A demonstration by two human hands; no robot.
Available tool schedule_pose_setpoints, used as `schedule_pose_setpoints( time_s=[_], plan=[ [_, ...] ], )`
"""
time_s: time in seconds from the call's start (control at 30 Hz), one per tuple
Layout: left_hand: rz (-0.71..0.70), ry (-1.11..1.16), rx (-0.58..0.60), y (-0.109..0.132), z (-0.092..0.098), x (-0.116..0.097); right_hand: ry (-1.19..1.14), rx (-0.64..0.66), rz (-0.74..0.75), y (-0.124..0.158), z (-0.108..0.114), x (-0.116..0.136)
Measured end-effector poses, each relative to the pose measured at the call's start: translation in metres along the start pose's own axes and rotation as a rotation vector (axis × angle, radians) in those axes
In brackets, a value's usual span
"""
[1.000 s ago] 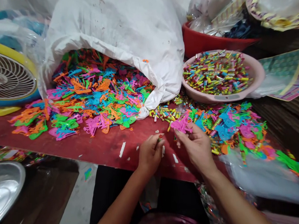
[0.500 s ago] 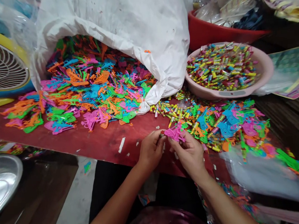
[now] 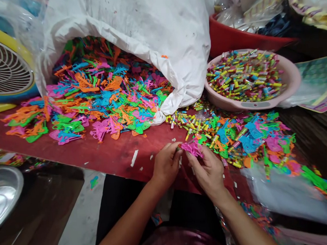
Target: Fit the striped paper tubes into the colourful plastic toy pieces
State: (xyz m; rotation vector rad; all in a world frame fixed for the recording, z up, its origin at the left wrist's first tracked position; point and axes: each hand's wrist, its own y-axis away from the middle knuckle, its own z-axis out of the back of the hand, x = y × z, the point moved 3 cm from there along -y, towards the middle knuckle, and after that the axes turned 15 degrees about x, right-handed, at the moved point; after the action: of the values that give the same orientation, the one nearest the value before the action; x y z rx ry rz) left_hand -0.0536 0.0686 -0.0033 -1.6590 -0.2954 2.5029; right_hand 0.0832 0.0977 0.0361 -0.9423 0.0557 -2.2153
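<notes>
My left hand (image 3: 166, 166) is closed in a pinch on a small dark tube with a red end (image 3: 178, 147), mostly hidden by the fingers. Close beside it, my right hand (image 3: 210, 171) holds a pink plastic piece (image 3: 192, 148) with lattice and thin prongs between thumb and fingers. The tube's end meets the pink piece, or nearly so; I cannot tell if they are joined. Just beyond the hands lie small yellow-and-red tubes (image 3: 190, 125). To the right is a heap of bright plastic pieces (image 3: 252, 130) mixed with tubes.
A white sack (image 3: 135, 17) spills many-coloured plastic pieces (image 3: 103, 100) onto the red table (image 3: 110, 155). A pink basin (image 3: 292, 74) full of small tubes stands at the right, before a red tub (image 3: 230, 35). A fan (image 3: 7, 65) is at the left, above a metal bowl (image 3: 4, 195).
Both hands stay almost in place, still holding the tube and the pink piece. The pink piece has turned slightly. The whole view has shifted a little.
</notes>
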Motion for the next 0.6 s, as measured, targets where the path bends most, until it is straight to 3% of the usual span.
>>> schedule_pose_setpoints(
  time_s=[0.37, 0.6],
  plan=[
    [-0.032, -0.23, -0.003, 0.001, -0.004, -0.002, -0.041, 0.026, -0.043, 0.001, 0.007, 0.002],
    [-0.039, -0.314, 0.014, 0.002, -0.008, -0.002, -0.402, 0.145, -0.209, 0.0, 0.005, -0.011]
  ],
)
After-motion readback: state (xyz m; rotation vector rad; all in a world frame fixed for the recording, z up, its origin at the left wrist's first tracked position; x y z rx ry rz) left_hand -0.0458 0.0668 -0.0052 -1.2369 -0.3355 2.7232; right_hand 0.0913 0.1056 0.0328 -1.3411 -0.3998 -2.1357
